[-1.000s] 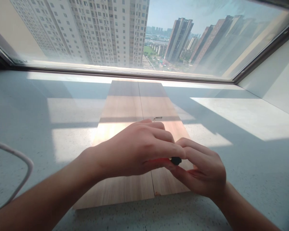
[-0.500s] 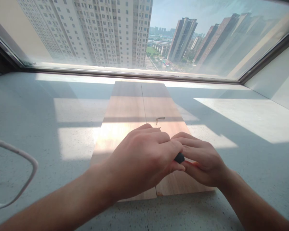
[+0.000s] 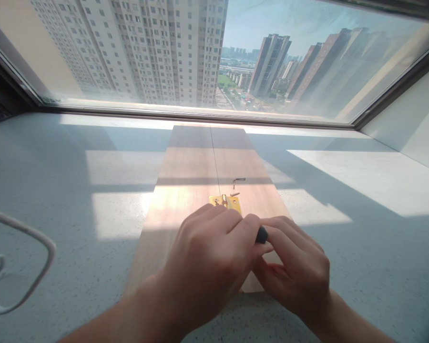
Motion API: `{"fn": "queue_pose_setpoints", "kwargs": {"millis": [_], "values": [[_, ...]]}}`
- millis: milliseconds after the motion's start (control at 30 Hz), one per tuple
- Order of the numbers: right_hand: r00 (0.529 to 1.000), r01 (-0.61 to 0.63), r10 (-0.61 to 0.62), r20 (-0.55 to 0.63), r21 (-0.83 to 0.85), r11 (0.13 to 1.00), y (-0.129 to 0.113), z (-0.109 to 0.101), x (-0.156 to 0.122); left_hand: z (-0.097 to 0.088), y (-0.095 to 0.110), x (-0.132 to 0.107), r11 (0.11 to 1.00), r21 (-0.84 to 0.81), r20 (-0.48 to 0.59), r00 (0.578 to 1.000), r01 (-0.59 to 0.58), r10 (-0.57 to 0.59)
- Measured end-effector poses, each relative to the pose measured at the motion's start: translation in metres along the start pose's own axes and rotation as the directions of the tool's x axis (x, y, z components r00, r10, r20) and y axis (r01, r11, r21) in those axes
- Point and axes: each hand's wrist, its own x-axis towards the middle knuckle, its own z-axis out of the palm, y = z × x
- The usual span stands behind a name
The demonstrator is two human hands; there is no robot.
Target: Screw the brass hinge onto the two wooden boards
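My left hand (image 3: 210, 252) is closed round a screwdriver (image 3: 261, 235), of which only the black end of the handle shows; shaft and tip are hidden. Against that handle end, my right hand (image 3: 296, 262) has its fingers and thumb curled from the right. A brass hinge (image 3: 232, 203) lies across the seam of two light wooden boards (image 3: 186, 166), partly covered by my left fingers. Just beyond it on the right board lie a loose screw (image 3: 235, 194) and a pair of small screws (image 3: 239, 180) forming a corner shape.
The boards rest on a speckled pale sill (image 3: 121, 214) with patches of sunlight. A white cable (image 3: 50, 252) loops at the left. A window frame (image 3: 200, 116) bounds the far side, and a white wall (image 3: 411, 109) stands at the right.
Both hands have come down and nearer, uncovering part of the brass hinge and the loose screw. My right hand's fingers are more bent around the handle end. The view has tilted slightly up.
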Motion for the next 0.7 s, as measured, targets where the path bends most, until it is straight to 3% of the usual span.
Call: {"fn": "queue_pose_setpoints", "kwargs": {"millis": [200, 400, 600, 700], "values": [[1.0, -0.02, 0.02, -0.001, -0.045, 0.999, -0.001, -0.004, -0.001, 0.002, 0.002, 0.001, 0.997, -0.078, 0.03, 0.999, 0.016, -0.014], [0.997, -0.011, 0.002, 0.081, 0.105, 0.994, -0.002, -0.007, -0.001, -0.003, 0.002, -0.001, 0.991, -0.123, 0.003, 0.999, 0.051, -0.051], [0.986, 0.02, -0.054, 0.16, 0.21, 0.978, 0.006, -0.009, 0.004, 0.004, 0.01, -0.012, 0.973, -0.173, -0.067, 0.984, 0.152, -0.165], [0.97, 0.053, -0.105, 0.217, 0.235, 0.971, 0.011, -0.01, 0.006, -0.001, 0.002, -0.008, 0.953, -0.28, 0.024, 0.993, 0.119, -0.117]]}}
